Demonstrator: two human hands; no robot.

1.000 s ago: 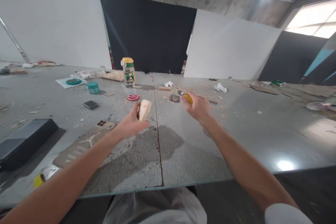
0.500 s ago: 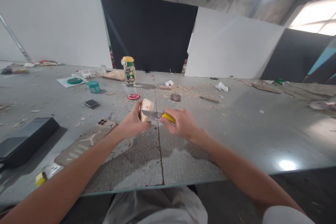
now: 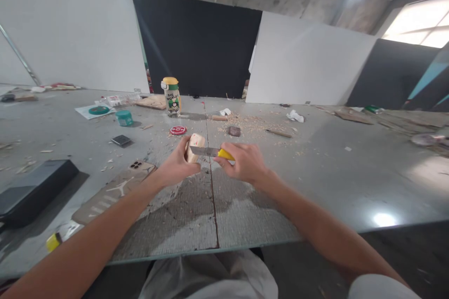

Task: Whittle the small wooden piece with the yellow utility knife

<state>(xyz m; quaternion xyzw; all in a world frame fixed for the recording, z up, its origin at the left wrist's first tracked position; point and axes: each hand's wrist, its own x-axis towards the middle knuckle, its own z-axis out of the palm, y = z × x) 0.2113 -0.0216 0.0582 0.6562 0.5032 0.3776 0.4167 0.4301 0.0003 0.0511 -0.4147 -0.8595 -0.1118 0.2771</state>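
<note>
My left hand (image 3: 178, 162) grips a small pale block (image 3: 195, 145), probably wood, with reddish marks on its upper face. Fingers wrap its far side and the thumb lies along the near side. In my right hand (image 3: 243, 161) is a yellow-handled utility knife (image 3: 226, 154), its blade pointing left. The blade lies across the block's near face, close to my left thumb; whether it bites into the surface I cannot tell. Both hands are above the table (image 3: 252, 210), near its seam. A brown phone case or phone (image 3: 115, 187) lies beside my left forearm.
Wood shavings (image 3: 256, 122), a dark block (image 3: 234, 131) and a thin stick (image 3: 279, 133) lie beyond my hands. Further left are a red round lid (image 3: 178, 130), a bottle (image 3: 171, 98), a teal jar (image 3: 124, 118) and a black case (image 3: 35, 191). The table's front edge is close to me.
The knife and my right hand have shifted very slightly against the block. My left hand keeps its grip, and the view has tilted a little.
</note>
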